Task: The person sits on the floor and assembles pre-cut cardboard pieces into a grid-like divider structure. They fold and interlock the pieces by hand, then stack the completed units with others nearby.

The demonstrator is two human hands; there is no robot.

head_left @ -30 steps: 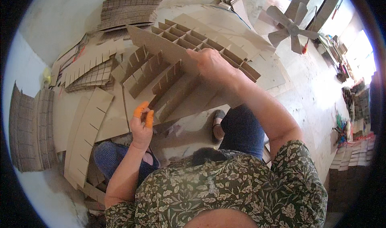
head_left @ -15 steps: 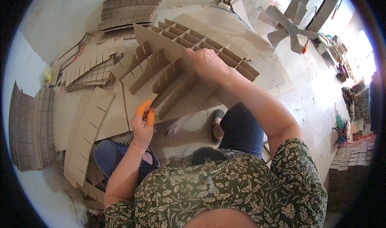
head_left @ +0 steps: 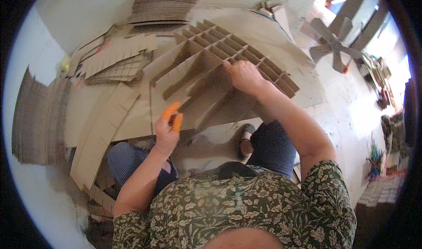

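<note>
A cardboard divider grid (head_left: 246, 51) of crossing slotted strips stands on the work surface in front of me. Its far right part forms small square cells, while long strips (head_left: 180, 75) fan out from its near left side. My right hand (head_left: 247, 77) is closed on the top edge of a strip at the border of the cells. At the near end of one long strip is my left hand (head_left: 168, 128), orange covers on its thumb and a finger, pinched at that strip's end. Its palm side is partly hidden.
Slotted cardboard strips (head_left: 118, 66) lie piled at the left, with long pieces (head_left: 103, 137) nearer me. Tall cardboard stacks stand at the far left (head_left: 39, 117) and back (head_left: 169, 5). A grey fan (head_left: 335, 45) is at the far right. My knees are below the board's near edge.
The cross panel that stood tilted up under my right hand now sits lower among the long strips, which are spread more evenly. Both hands remain at the grid; the whole view has shifted.
</note>
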